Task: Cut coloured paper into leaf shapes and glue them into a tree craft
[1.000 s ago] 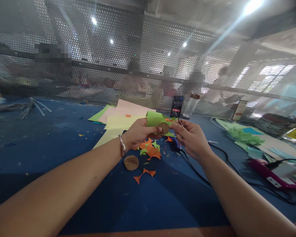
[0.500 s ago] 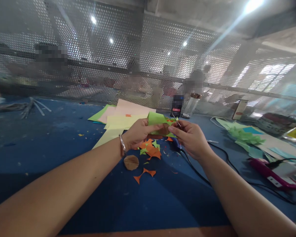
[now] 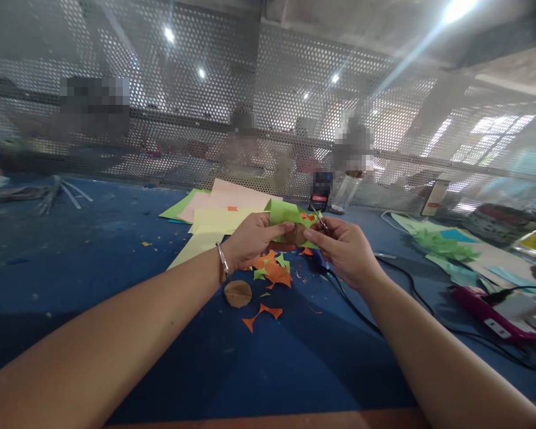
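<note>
Matt green paper sheet [image 3: 283, 213] up front, creased and dull, with a glint off the slim metal scissors [image 3: 318, 217] beside it. Thin silver metal bangle [image 3: 222, 261] shining on the left wrist. Down on the dusty, matt blue tabletop [image 3: 116, 262]: matt orange paper scraps [image 3: 274, 271], a rough brown cardboard disc [image 3: 237, 294], smooth pale yellow paper sheets [image 3: 214, 221]. Glossy pink plastic tool [image 3: 486, 310] at right; perforated grey metal screen [image 3: 183, 131] behind, softly reflective.

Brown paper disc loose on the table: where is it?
In the head view the disc lies on the blue table, slightly left of centre, just below the bracelet of the left hand, which holds green paper; orange scraps lie at its right.
</note>
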`<state>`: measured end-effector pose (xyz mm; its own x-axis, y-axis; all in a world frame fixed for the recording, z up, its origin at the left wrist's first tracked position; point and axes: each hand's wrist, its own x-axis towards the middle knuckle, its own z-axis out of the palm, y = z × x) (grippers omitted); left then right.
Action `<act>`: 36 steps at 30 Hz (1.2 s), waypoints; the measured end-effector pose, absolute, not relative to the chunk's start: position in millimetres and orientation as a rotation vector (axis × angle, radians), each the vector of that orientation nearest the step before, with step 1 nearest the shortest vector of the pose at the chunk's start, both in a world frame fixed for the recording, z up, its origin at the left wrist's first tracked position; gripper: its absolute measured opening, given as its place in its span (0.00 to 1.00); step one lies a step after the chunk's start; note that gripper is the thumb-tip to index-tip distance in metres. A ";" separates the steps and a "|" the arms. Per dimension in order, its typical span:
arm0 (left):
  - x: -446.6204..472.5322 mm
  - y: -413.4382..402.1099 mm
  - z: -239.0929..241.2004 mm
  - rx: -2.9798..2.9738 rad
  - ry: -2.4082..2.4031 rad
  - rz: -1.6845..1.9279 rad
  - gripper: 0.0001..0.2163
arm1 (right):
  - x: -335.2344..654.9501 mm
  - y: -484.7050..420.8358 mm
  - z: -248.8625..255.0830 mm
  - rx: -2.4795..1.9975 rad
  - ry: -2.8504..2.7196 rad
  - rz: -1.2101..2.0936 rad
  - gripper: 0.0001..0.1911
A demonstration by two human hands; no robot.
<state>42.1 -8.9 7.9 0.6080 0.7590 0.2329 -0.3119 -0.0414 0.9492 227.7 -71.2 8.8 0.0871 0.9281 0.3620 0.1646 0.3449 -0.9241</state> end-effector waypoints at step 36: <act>41.8 -9.2 13.5 1.309 0.522 1.046 0.12 | 224.2 -74.7 9.9 -1.020 -1.340 0.930 0.22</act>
